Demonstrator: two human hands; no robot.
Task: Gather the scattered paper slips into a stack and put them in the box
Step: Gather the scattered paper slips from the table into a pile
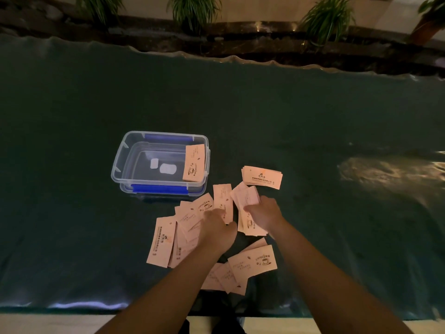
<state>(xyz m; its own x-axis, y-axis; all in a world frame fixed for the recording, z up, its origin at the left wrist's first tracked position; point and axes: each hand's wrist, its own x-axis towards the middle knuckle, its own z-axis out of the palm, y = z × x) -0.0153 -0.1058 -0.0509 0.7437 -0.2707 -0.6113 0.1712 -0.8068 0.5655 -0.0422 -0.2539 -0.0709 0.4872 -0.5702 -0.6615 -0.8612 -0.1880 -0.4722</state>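
Observation:
Pale pink paper slips with a coffee-cup print lie scattered on a dark green table. My right hand (263,212) grips a fanned bunch of slips (246,201). My left hand (218,227) presses down on loose slips (190,215) beside it, fingers curled on them. More slips (162,242) lie to the left, and others (252,260) between my forearms. A small neat stack (262,178) sits to the upper right. The clear plastic box (120,160) with blue clips stands at the upper left, with one slip (194,166) leaning inside its right wall.
The table's near edge (72,307) runs just below my forearms. Beyond the far edge there is a dark ledge with potted plants (195,10). A bright glare patch (385,169) marks the table on the right.

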